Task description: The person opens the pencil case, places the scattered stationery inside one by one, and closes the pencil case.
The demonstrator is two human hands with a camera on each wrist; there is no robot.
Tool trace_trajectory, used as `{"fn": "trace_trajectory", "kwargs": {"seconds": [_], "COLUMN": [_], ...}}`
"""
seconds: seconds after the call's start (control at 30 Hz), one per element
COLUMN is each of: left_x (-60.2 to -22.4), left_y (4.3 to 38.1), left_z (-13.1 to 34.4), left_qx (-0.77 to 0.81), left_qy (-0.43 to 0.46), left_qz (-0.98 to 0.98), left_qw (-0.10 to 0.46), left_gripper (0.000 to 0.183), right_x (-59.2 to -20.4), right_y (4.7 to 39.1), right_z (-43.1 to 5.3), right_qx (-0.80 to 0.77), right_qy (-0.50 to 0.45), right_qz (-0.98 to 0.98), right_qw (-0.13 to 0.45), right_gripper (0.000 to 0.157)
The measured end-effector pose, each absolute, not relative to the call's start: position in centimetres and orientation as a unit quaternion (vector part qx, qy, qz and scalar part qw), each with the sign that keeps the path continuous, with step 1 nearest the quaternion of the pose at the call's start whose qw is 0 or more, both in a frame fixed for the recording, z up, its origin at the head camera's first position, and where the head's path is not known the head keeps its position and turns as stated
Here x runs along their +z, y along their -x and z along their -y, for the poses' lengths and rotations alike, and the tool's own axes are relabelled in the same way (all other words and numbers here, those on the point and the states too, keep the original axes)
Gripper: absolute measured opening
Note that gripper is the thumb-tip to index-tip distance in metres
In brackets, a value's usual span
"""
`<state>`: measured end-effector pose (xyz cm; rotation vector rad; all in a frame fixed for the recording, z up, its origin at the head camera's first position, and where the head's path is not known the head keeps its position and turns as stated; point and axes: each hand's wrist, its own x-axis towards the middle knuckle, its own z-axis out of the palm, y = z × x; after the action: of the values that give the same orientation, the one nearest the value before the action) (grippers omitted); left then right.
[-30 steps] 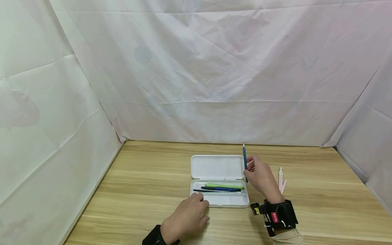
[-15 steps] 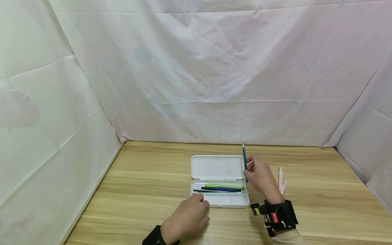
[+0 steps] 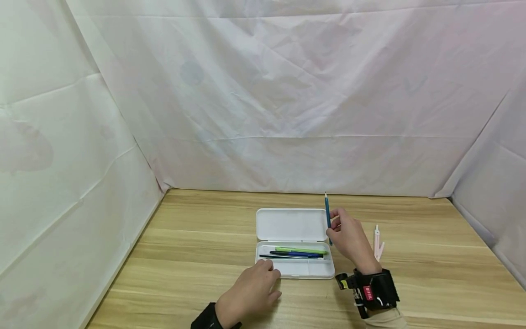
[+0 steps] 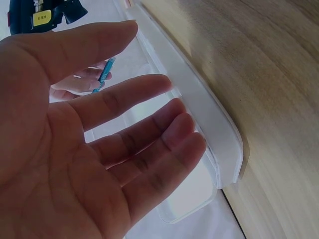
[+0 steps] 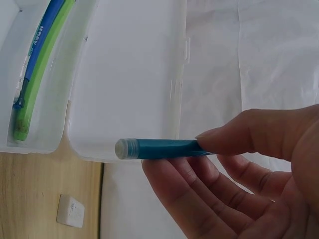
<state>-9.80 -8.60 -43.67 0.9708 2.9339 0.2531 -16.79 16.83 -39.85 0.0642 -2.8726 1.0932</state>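
Note:
A white pencil case lies on the table with its lid folded back. My left hand rests its slightly bent fingertips at the case's front left edge; the left wrist view shows the palm holding nothing. Beside the lid's right edge, my right hand pinches a blue pencil between thumb and fingers. The sharpened tip points up and away; the blunt end of the pencil faces the right wrist camera. Inside the case are a green pen, a blue pen and dark slim sticks.
A pink-and-white compass-like tool lies on the table right of my right hand. In the right wrist view a white eraser sits on the wood near the case. White cloth hangs behind and on both sides.
The pencil and my right hand have shifted very slightly left. My left hand and the case stay where they were.

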Motion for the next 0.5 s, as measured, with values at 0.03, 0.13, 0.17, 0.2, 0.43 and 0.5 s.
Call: {"fn": "trace_trajectory", "kwargs": {"seconds": [0.03, 0.13, 0.17, 0.2, 0.43, 0.5], "left_x": [-43.68, -43.69, -43.68, -43.67, -43.55, -43.52], "left_y": [9.79, 9.81, 9.81, 9.82, 9.85, 9.84], "left_z": [8.6, 8.57, 8.56, 8.55, 8.51, 8.49], "left_qx": [0.081, 0.084, 0.085, 0.085, 0.089, 0.088], "left_qy": [-0.313, -0.312, -0.311, -0.311, -0.308, -0.308], "left_qz": [-0.946, -0.946, -0.946, -0.946, -0.946, -0.947], "left_qw": [0.02, 0.024, 0.026, 0.028, 0.037, 0.035], "left_gripper": [0.027, 0.027, 0.027, 0.027, 0.026, 0.026], "right_x": [-39.85, -39.84, -39.84, -39.83, -39.79, -39.77], "right_y": [16.79, 16.79, 16.79, 16.78, 16.72, 16.7], "right_z": [-16.83, -16.83, -16.83, -16.81, -16.63, -16.57], "right_qx": [0.356, 0.356, 0.356, 0.356, 0.361, 0.363], "right_qy": [-0.022, -0.023, -0.023, -0.023, -0.021, -0.023], "right_qz": [0.934, 0.934, 0.934, 0.933, 0.932, 0.931], "right_qw": [0.034, 0.034, 0.033, 0.033, 0.03, 0.03], "right_gripper": [0.033, 0.032, 0.032, 0.032, 0.033, 0.032]}}
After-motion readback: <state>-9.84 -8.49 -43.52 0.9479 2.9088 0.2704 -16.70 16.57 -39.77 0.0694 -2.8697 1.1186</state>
